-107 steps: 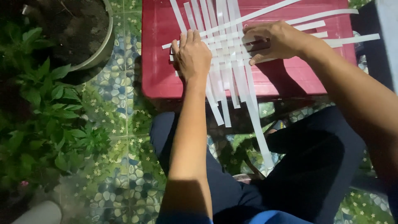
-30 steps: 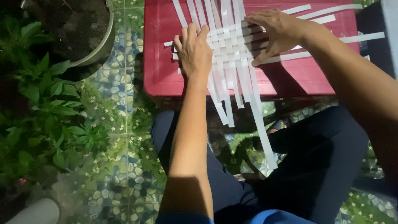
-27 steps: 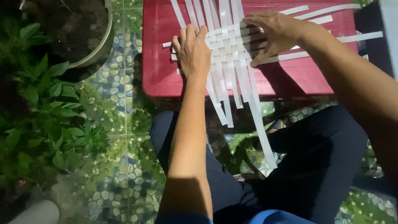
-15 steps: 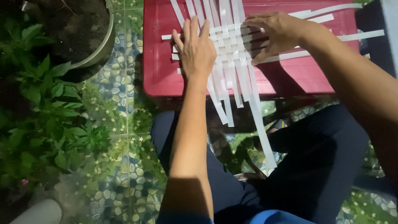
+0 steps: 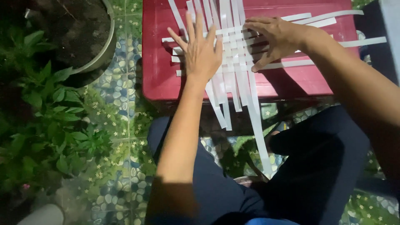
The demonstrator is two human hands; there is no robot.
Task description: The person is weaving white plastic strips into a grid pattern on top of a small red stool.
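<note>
From my seat the biggest thing in view is the patterned tile floor (image 5: 121, 108), with leafy green plants (image 5: 46, 125) at the left and a round pot of soil (image 5: 79, 37) at the far left. Beyond the knees sits the red plastic table (image 5: 158, 62), and on it lies the woven mat of white strips (image 5: 233, 50).

I judge the weave partly done: a small block in the middle is interlaced, with several crosswise strips locked through the lengthwise ones. Long loose ends run off to the far right, and others hang over the near edge of the table towards the floor, so most of the strip length is unwoven.

My left hand (image 5: 202, 52) lies flat and spread on the left part of the weave, palm down, pinning it without gripping anything. My right hand (image 5: 275, 39) rests on the right part, fingers curled loosely over the crossing strips and pressing them; I cannot tell whether a fingertip pinches one. The woven block sits directly between and under both hands.
</note>
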